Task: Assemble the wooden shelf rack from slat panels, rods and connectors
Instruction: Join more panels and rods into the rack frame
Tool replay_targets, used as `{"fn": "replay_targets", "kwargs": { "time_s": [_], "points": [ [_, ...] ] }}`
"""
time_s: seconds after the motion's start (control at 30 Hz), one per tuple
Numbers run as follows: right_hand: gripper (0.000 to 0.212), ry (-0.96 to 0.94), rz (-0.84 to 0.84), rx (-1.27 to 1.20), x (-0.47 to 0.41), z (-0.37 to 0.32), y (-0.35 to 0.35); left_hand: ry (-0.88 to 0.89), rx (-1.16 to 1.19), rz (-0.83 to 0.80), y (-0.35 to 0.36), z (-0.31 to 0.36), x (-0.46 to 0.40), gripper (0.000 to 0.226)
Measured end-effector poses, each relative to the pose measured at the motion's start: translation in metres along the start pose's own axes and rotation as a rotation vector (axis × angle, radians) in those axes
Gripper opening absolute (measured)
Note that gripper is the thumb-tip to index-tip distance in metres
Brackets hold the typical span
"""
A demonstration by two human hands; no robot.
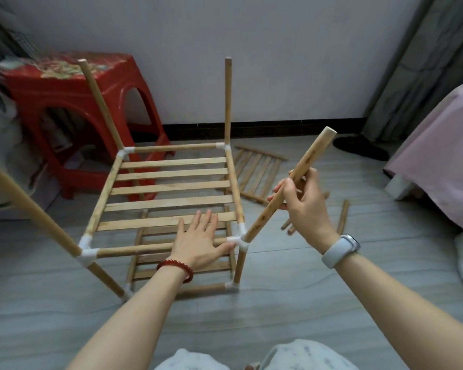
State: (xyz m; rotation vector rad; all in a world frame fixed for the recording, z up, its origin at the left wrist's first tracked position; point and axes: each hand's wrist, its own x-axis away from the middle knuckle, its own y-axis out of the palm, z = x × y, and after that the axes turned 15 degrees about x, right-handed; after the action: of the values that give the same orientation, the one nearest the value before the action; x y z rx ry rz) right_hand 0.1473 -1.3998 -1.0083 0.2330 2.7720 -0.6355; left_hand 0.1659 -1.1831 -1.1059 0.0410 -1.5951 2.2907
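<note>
The partly built wooden rack (169,188) stands on the floor, with two slat shelves joined by rods and white connectors. Upright rods rise from three of its top corners. My left hand (201,244) lies flat, fingers spread, on the front rail and front slat of the upper shelf, near the front right white connector (239,240). My right hand (302,206) grips a wooden rod (292,180) around its middle. The rod leans to the right, and its lower end sits at that front right connector.
A spare slat panel (257,174) lies on the floor behind the rack, with loose rods (342,217) to its right. A red plastic stool (72,116) stands at the left by the wall. A pink-covered bed (444,150) fills the right side. A dark slipper (361,148) lies near the wall.
</note>
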Motion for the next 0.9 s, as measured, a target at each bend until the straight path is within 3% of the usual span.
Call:
{"fn": "replay_targets", "kwargs": {
  "time_s": [0.17, 0.47, 0.7, 0.9],
  "points": [
    [0.019, -0.169, -0.083, 0.085, -0.009, -0.001, 0.006, -0.036, 0.010, 0.042, 0.000, 0.008, -0.011, 0.088],
    [0.017, -0.312, -0.155, 0.248, -0.031, -0.009, 0.018, -0.092, 0.013, 0.121, 0.005, 0.014, -0.035, 0.091],
    [0.017, -0.299, -0.142, 0.220, -0.032, -0.005, 0.022, -0.090, 0.018, 0.143, 0.009, 0.011, -0.037, 0.090],
    [0.014, -0.089, -0.058, 0.034, -0.032, 0.010, 0.010, -0.079, 0.007, 0.144, 0.009, 0.010, -0.036, 0.090]
  ]
}}
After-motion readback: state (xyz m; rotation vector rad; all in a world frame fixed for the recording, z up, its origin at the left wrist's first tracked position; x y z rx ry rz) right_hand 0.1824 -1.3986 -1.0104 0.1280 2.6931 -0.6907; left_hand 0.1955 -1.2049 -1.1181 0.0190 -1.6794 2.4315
